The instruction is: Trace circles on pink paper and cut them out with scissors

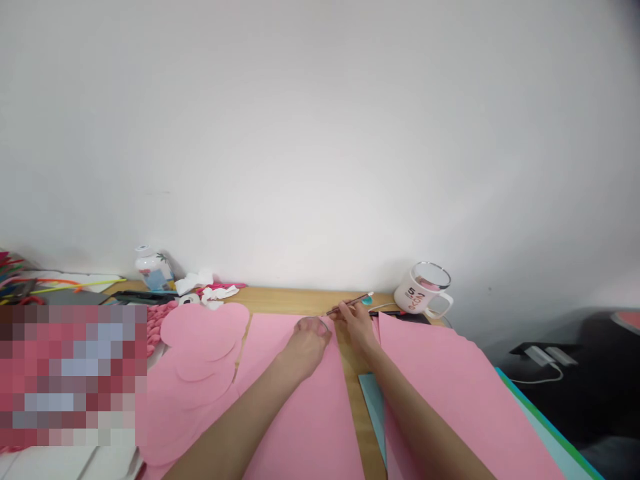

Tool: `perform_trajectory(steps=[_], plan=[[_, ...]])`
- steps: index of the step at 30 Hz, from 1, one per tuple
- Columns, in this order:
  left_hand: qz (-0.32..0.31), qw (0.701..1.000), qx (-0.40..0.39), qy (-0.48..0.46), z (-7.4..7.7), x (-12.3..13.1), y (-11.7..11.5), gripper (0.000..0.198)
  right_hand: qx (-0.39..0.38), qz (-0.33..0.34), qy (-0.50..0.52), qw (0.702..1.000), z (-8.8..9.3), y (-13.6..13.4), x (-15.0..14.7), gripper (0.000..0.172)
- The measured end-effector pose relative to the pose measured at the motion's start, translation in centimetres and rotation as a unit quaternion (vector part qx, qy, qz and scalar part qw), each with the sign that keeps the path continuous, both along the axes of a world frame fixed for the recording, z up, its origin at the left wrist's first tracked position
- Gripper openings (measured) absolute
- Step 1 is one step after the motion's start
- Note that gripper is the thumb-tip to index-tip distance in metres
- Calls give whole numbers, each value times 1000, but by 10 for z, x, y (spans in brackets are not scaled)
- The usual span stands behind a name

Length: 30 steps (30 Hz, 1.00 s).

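Wooden table (300,297) first, and the middle pink sheet (305,413) lies flat on it, its far edge under the hands. A second pink sheet (450,393) covers teal paper (373,400) on the right; cut pink circles (205,340) pile up left. Left hand (306,347) is cupped, fingers curled down over a clear round rim (323,325) at the sheet's far right corner. Right hand (356,321) pinches a pencil (350,304) just beside it. This looks like tracing around the rim, which calls for firm downward pressure and the tip tight to the edge. Mug (423,293) stands far right, near the pencil's end; bottle (153,268) far left, well apart.
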<state>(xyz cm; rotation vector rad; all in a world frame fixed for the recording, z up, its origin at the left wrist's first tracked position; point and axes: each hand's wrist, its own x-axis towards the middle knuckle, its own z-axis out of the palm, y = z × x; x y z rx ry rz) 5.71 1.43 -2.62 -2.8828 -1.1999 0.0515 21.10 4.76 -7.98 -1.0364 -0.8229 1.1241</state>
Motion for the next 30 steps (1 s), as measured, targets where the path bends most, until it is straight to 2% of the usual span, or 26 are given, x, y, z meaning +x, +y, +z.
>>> perform_trajectory(steps=[3, 7, 13, 22, 26, 30], plan=[[15, 999, -5, 33, 0, 3, -1, 47, 3, 3, -35, 999, 0, 18, -12, 26], [33, 998, -1, 56, -2, 7, -3, 41, 5, 40, -71, 997, -1, 32, -28, 28], [34, 997, 10, 67, 1, 6, -4, 44, 5, 102, -108, 989, 0, 38, -40, 26], [7, 998, 8, 63, 0, 4, 2, 42, 9, 155, -133, 979, 1, 48, -45, 25], [-14, 998, 3, 69, 1, 3, 4, 41, 8, 143, -133, 981, 2, 51, -39, 22], [-14, 997, -4, 80, 7, 4, 3, 35, 4, 91, -147, 985, -1, 50, -25, 23]])
